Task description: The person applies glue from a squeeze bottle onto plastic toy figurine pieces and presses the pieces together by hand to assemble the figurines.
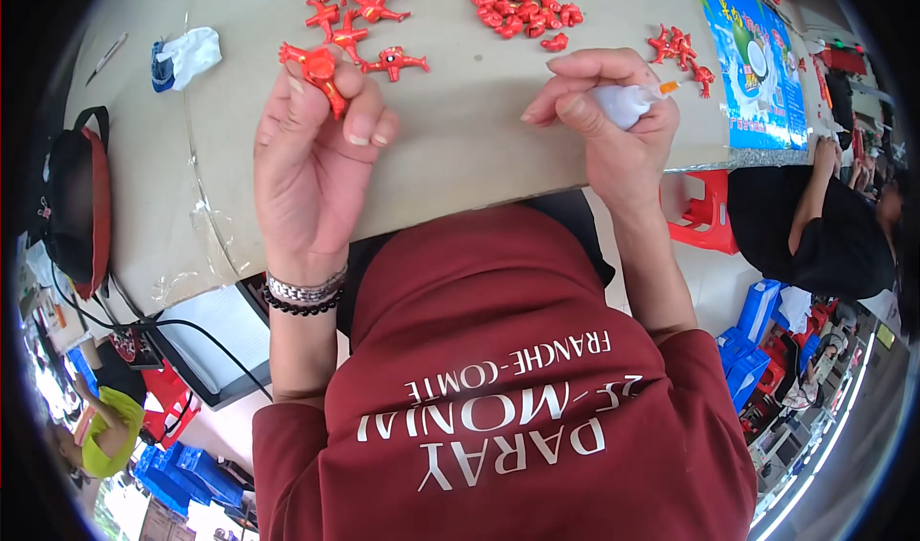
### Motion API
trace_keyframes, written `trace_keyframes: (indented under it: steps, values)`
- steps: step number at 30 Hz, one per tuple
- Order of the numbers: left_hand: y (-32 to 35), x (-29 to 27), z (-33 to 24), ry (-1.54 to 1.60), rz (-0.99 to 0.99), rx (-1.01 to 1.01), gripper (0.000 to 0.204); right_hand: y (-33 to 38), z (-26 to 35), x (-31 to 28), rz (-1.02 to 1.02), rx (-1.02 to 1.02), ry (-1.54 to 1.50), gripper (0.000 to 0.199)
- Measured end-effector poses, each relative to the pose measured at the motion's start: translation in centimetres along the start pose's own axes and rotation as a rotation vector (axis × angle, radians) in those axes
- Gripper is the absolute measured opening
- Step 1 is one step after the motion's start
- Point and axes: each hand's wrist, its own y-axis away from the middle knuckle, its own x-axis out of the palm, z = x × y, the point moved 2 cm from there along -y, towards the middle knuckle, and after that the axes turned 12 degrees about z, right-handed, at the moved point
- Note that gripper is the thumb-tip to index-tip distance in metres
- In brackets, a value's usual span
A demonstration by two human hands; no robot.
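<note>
Between the thumb and fingers of my left hand (321, 148) is a small red toy figure (321, 69), lifted above the table. My right hand (618, 110) is closed round a white squeeze bottle (623, 105) with an orange nozzle tip, which points to the right, away from the figure. Beyond my left hand lie several similar red figures (347, 31) with outstretched limbs. A heap of small rounded red parts (522, 6) sits at the far middle of the table. Several more red figures (678, 46) are grouped past my right hand.
A crumpled white tissue (195, 54) and a pen (106, 59) lie at the left on the table (450, 148). A blue printed sheet (757, 67) covers the right part. A black and red bag (79, 206) is at the left edge, a red stool (707, 217) at the right, near another person in black.
</note>
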Motion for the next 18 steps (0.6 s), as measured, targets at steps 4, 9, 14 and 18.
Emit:
trace_keyframes:
  steps: [4, 9, 14, 18]
  values:
    - [0.2, 0.3, -0.5, -0.021, 0.057, 0.023, 0.024, 1.7, 0.0, -1.1, 0.086, -0.083, 0.035, 0.013]
    - [1.0, 0.8, -1.0, 0.007, 0.085, 0.042, 0.026, 3.9, 0.8, -1.4, 0.104, -0.070, 0.020, 0.013]
    - [1.8, 1.2, 0.6, 0.015, 0.057, 0.015, 0.021, 3.3, 0.9, -2.1, -0.073, 0.049, 0.095, 0.008]
    - [2.0, 2.4, 2.0, 0.005, 0.016, -0.022, 0.022, 0.8, 0.4, -3.3, -0.210, 0.128, 0.545, 0.011]
